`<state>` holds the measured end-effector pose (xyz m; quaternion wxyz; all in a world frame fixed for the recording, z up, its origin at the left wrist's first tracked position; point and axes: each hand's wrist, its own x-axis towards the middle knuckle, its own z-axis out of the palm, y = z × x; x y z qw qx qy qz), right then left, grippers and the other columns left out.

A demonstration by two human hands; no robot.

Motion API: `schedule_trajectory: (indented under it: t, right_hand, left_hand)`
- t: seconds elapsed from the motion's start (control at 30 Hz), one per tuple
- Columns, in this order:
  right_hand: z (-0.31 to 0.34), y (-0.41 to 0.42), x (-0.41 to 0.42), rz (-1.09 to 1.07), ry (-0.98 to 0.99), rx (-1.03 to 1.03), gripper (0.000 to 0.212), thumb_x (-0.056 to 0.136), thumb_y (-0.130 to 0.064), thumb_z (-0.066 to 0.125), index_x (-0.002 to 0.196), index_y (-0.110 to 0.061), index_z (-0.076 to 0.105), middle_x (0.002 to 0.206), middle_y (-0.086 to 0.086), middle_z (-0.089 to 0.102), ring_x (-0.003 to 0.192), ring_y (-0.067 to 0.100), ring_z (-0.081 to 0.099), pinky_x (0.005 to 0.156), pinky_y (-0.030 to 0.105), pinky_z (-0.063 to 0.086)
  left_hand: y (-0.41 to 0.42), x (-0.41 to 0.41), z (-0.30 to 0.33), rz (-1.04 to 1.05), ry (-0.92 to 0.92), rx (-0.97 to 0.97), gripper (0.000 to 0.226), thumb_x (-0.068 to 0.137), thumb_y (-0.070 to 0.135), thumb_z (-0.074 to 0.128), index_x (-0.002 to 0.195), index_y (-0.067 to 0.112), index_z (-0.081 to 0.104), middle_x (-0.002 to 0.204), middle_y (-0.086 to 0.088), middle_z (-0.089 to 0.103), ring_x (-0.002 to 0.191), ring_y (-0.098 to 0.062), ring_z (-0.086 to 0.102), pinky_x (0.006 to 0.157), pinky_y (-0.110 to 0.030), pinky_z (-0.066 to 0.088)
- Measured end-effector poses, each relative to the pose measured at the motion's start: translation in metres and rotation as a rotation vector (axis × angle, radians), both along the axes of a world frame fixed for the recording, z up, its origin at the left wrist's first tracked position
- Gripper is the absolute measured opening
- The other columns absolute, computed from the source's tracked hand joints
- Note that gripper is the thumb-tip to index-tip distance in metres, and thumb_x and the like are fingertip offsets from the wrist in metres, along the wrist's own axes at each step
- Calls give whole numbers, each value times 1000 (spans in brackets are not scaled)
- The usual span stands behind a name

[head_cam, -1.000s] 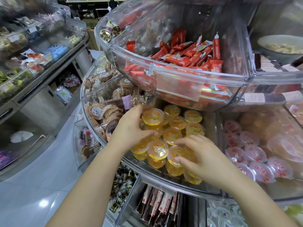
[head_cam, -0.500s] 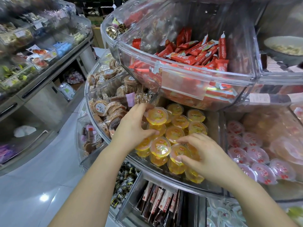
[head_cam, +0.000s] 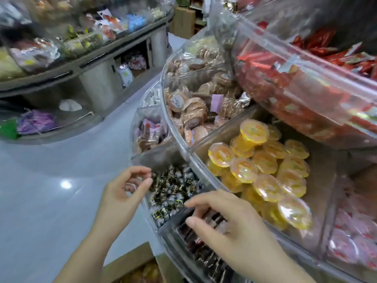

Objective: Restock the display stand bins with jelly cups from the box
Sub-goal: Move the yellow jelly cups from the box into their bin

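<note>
Several orange jelly cups (head_cam: 263,172) lie piled in a clear bin (head_cam: 204,172) on the middle tier of the display stand. My left hand (head_cam: 124,193) hovers below and left of that bin, over the dark wrapped candies, fingers loosely curled and holding nothing. My right hand (head_cam: 230,227) is in front of the bin's rim, over the lower tier, fingers spread and empty. A cardboard box (head_cam: 130,262) with orange jelly cups (head_cam: 146,272) inside shows at the bottom edge, between my forearms.
Red jelly cups (head_cam: 355,231) fill the bin to the right. Round brown biscuit packs (head_cam: 193,107) fill the bin to the left, and red wrapped bars (head_cam: 295,78) fill the top tier. Dark candies (head_cam: 173,190) sit in the lower tier. Another stocked shelf (head_cam: 61,64) stands across the grey floor (head_cam: 51,190).
Both hands have come out of the orange jelly cup bin, down and towards me, and hold nothing. The view has swung left and down, so the box now shows.
</note>
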<state>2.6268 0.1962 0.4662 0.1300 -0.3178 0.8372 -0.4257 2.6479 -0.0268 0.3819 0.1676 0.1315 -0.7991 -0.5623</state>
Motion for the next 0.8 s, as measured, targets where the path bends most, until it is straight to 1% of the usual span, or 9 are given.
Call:
schedule_trajectory:
  t: [0.1, 0.2, 0.3, 0.37, 0.43, 0.53, 0.6, 0.7, 0.8]
  right_hand:
    - [-51, -61, 34, 289, -199, 119, 24, 82, -42, 59, 103, -32, 64, 85, -14, 64, 87, -3, 53, 76, 7, 39]
    - [-138, -109, 70, 426, -446, 313, 19, 84, -35, 61, 102, -27, 65, 79, -12, 61, 73, -4, 52, 67, 6, 36]
    - [-249, -128, 104, 391, -666, 522, 18, 88, -26, 61, 103, -18, 66, 83, -2, 61, 79, 12, 55, 65, 11, 38]
    - [-325, -129, 121, 336, -756, 661, 19, 88, -25, 60, 103, -15, 66, 88, 1, 59, 81, 13, 53, 64, 13, 37]
    - [-402, -131, 133, 293, -803, 786, 18, 87, -22, 62, 100, -12, 68, 91, 1, 60, 86, 12, 53, 71, 21, 38]
    - [-505, -144, 142, 235, -806, 884, 10, 86, -17, 62, 92, -12, 69, 89, 0, 59, 84, 15, 53, 70, 26, 41]
    - [-570, -154, 144, 278, -721, 955, 13, 85, -21, 61, 93, -13, 68, 89, 2, 61, 84, 18, 56, 67, 26, 40]
    - [-653, -166, 149, 464, -541, 1079, 21, 86, -22, 58, 103, -11, 65, 105, 11, 67, 99, 29, 62, 79, 28, 45]
    - [-707, -164, 154, 708, -375, 1331, 31, 90, -17, 53, 120, -11, 56, 124, 14, 57, 113, 32, 55, 89, 33, 44]
  left_hand:
    - [-31, 66, -60, 223, -202, 75, 24, 82, 21, 71, 83, 45, 64, 78, 9, 68, 64, -1, 57, 58, -12, 44]
    - [-44, 134, -128, 381, -382, 176, 23, 84, 16, 67, 82, 39, 65, 79, 15, 68, 65, 1, 57, 58, -6, 41]
    - [-42, 193, -197, 467, -540, 278, 23, 86, 3, 62, 87, 26, 62, 80, 12, 65, 69, 2, 57, 63, -3, 40]
    - [-37, 228, -245, 510, -635, 322, 18, 86, -2, 60, 92, 15, 60, 80, 8, 61, 66, 8, 53, 62, -2, 39]
    - [-30, 258, -300, 498, -757, 352, 18, 85, -2, 59, 93, 14, 60, 77, 7, 59, 62, 8, 52, 61, -4, 39]
    - [-19, 289, -384, 408, -946, 353, 19, 83, 4, 61, 91, 22, 59, 75, 12, 58, 65, 2, 52, 66, -10, 42]
    - [-18, 300, -444, 311, -1035, 327, 16, 82, 7, 61, 95, 18, 61, 79, 9, 60, 72, -6, 57, 70, -12, 43]
    - [-22, 300, -529, 203, -1083, 274, 17, 82, 10, 59, 100, 10, 61, 95, -5, 68, 90, -25, 62, 81, -32, 47]
    - [-21, 284, -601, 133, -1148, 245, 24, 87, 24, 56, 107, 11, 61, 106, -12, 66, 100, -32, 60, 82, -32, 46]
